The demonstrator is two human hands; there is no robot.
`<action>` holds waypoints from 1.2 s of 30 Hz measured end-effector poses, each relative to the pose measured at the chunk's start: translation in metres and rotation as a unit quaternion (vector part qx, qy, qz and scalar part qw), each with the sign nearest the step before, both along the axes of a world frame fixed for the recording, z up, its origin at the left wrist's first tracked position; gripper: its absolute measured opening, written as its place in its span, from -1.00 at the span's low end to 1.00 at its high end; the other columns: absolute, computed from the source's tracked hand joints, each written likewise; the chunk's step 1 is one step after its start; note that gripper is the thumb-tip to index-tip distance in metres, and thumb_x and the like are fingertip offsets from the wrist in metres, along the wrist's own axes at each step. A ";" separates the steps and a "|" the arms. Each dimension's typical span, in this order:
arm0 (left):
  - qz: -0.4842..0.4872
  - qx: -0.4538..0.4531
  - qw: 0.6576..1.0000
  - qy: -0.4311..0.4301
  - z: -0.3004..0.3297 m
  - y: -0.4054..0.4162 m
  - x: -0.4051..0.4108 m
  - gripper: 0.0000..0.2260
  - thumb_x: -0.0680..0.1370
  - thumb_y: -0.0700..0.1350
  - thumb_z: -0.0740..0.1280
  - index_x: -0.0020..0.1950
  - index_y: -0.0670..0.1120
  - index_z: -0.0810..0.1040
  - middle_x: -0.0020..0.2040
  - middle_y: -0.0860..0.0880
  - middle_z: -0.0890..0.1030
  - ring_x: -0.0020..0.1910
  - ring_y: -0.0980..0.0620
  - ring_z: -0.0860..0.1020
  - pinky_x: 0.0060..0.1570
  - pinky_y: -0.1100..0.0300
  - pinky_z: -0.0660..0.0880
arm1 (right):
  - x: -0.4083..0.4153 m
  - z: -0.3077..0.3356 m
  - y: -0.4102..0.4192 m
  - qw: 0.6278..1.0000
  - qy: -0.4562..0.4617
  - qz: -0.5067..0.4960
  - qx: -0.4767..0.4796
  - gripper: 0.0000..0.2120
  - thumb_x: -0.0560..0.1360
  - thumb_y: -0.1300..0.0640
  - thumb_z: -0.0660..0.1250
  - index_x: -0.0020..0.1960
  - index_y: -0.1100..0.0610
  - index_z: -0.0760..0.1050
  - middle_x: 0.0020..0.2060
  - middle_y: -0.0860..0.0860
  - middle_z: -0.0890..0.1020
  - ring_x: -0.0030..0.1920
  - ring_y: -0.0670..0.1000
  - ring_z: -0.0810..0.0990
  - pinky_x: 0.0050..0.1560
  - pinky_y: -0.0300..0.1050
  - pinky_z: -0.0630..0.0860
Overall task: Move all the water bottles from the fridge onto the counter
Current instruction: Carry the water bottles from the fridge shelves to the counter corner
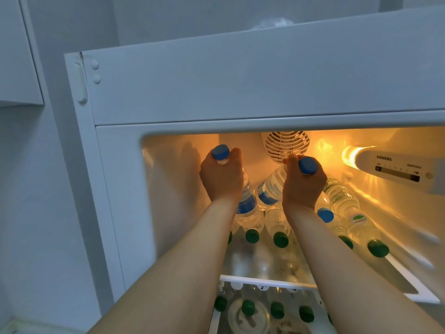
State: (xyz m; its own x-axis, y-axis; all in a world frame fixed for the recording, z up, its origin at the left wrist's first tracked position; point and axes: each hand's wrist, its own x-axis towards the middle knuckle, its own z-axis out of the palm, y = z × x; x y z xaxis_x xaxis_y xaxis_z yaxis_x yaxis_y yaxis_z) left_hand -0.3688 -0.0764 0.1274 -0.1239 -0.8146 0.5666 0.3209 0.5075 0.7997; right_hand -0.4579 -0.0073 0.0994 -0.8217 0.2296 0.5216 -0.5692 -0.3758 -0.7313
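Note:
Both arms reach into the open fridge (115, 213), lit orange inside. My left hand (221, 175) grips the neck of a blue-capped water bottle (245, 206), its cap sticking out above my fist. My right hand (304, 182) grips the neck of a second blue-capped bottle (271, 189), which tilts to the left. Both bottles are raised above the top glass shelf (265, 263). On that shelf lie several clear bottles with green caps (280, 239), plus one more blue-capped bottle (325, 215) under my right wrist.
A round fan grille (286, 141) sits on the back wall. The lamp and control panel (397, 169) are on the right wall. A lower shelf holds several more green-capped bottles (277, 309). The closed freezer door (240, 80) overhangs the compartment.

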 end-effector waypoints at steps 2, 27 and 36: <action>0.005 -0.015 1.000 -0.009 -0.001 0.007 0.006 -0.66 0.50 -0.21 0.36 -0.39 0.01 0.30 -0.48 0.11 0.32 -0.50 0.22 0.38 -0.46 0.48 0.27 | 0.005 0.006 0.006 1.000 0.012 -0.005 0.013 -0.85 0.50 0.14 0.36 -0.04 0.23 0.59 -0.25 0.04 0.62 -0.29 -0.11 0.55 -0.27 -0.42 0.49; -0.014 0.023 0.998 -0.051 -0.014 0.104 0.211 -0.80 0.39 -0.12 0.35 -0.34 -0.20 0.41 -0.42 -0.17 0.40 -0.41 0.01 0.32 -0.36 0.15 0.34 | 0.198 0.021 0.120 0.977 0.013 -0.017 0.211 -0.80 0.37 0.03 0.30 -0.26 0.17 0.52 -0.35 0.10 0.60 -0.28 0.21 0.54 -0.26 -0.01 0.51; 0.036 0.061 0.992 -0.101 -0.040 0.110 0.350 -0.81 0.39 -0.15 0.35 -0.31 -0.27 0.49 -0.42 -0.19 0.55 -0.44 0.03 0.40 -0.36 0.19 0.39 | 0.328 -0.004 0.123 0.956 0.024 0.119 0.267 -0.75 0.35 0.09 0.31 -0.25 0.31 0.48 -0.30 0.27 0.56 -0.36 0.08 0.39 -0.30 -0.01 0.43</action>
State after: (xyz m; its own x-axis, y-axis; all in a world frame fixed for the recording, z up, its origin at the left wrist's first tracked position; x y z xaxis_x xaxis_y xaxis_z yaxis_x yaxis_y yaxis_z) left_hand -0.0189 0.0334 0.0871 -0.1633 -0.8867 0.4326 0.1146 0.4185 0.9010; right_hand -0.1299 0.1152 0.0952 -0.7903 -0.2700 0.5500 -0.5513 -0.0782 -0.8306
